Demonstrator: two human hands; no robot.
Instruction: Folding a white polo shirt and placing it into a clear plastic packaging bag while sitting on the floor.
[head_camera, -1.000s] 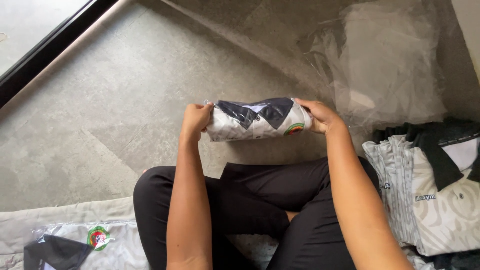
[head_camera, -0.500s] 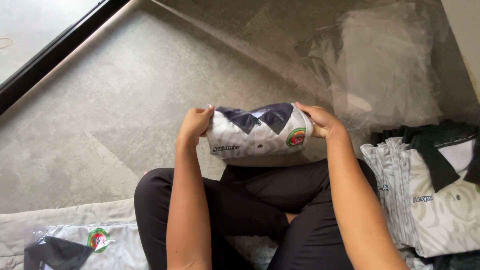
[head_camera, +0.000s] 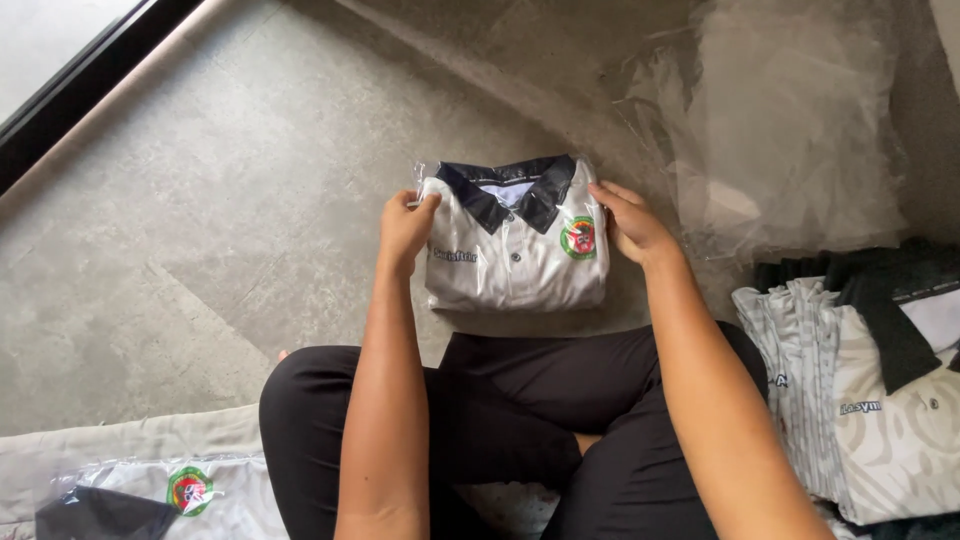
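A folded white polo shirt with a dark collar and a round badge, sealed in a clear plastic bag (head_camera: 515, 245), is held upright in front of my crossed legs. My left hand (head_camera: 405, 225) grips its left edge. My right hand (head_camera: 627, 222) grips its right edge near the badge. The shirt's front faces the camera, its lower edge just above my black trousers (head_camera: 520, 400).
A pile of clear plastic bags (head_camera: 790, 130) lies on the concrete floor at the upper right. A stack of folded white shirts with dark collars (head_camera: 870, 390) sits at the right. Another bagged shirt (head_camera: 150, 495) lies on a cloth at the lower left. A dark door frame (head_camera: 70, 85) runs across the upper left.
The bagged shirt has been tipped up from lying edge-on to facing the camera and raised a little farther from me. Both hands kept their grip on its sides.
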